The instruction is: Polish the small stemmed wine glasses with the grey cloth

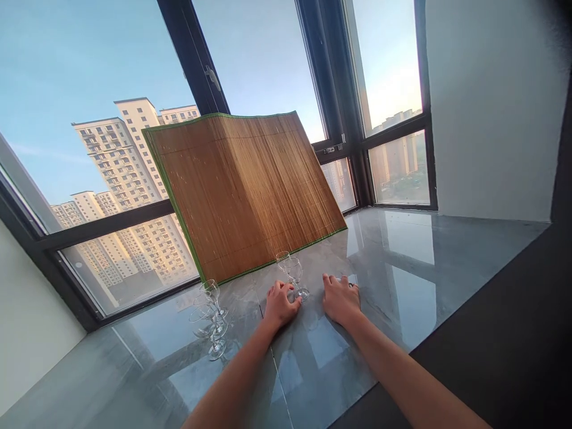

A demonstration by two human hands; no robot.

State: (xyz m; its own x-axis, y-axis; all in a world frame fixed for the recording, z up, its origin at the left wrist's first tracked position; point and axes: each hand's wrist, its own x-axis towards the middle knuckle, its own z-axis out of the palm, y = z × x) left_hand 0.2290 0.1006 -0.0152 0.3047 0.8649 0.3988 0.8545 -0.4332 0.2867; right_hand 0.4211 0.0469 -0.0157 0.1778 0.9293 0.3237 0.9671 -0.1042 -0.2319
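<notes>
Clear stemmed glasses stand on the grey marble-look sill. In the middle, a wine glass stands upright, with the rim of another glass just behind it. My left hand is beside them, its thumb and fingers curled at the foot and lower stem of the glasses; the exact contact is partly hidden. To the right of the glasses, my right hand rests palm down on the sill with fingers apart, holding nothing. A ring shows on one finger. Several more stemmed glasses stand in a row at the left.
A brown bamboo mat with green edging leans against the dark-framed windows behind the glasses. The glossy sill reflects the windows. White walls flank it, and a dark front edge runs along the lower right. Tall buildings are visible outside.
</notes>
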